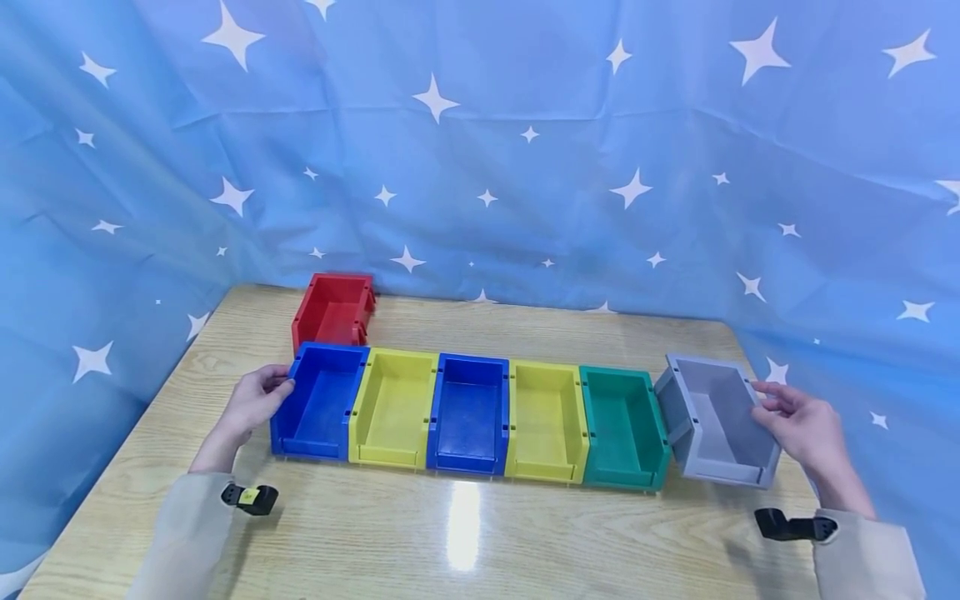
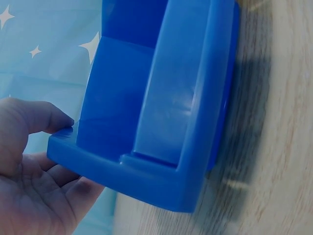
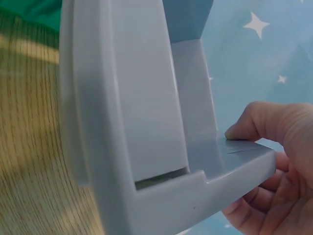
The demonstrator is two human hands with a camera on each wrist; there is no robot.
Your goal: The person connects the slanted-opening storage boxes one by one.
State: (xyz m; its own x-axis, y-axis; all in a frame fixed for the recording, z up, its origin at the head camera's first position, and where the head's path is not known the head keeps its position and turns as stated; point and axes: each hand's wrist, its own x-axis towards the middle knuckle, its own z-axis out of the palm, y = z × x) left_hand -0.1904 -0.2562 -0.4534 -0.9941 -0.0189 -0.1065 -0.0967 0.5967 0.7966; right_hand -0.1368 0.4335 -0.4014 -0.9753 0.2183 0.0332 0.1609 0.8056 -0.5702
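Note:
My left hand (image 1: 253,402) pinches the outer left wall of a blue bin (image 1: 322,398), thumb over the rim and fingers outside, as the left wrist view shows. That bin is the left end of a side-by-side row: a yellow bin (image 1: 395,404), a second blue bin (image 1: 469,412), a second yellow bin (image 1: 543,417) and a green bin (image 1: 621,425). On the right, my right hand (image 1: 806,427) grips the right wall of a grey bin (image 1: 720,417) between thumb and fingers. The grey bin stands tilted beside the green one, a narrow wedge of space between their front ends.
A red bin (image 1: 335,308) sits behind the left blue bin, toward the table's back left corner. Everything rests on a wooden table (image 1: 375,533). A blue curtain with white stars (image 1: 480,150) hangs behind the table and along its sides.

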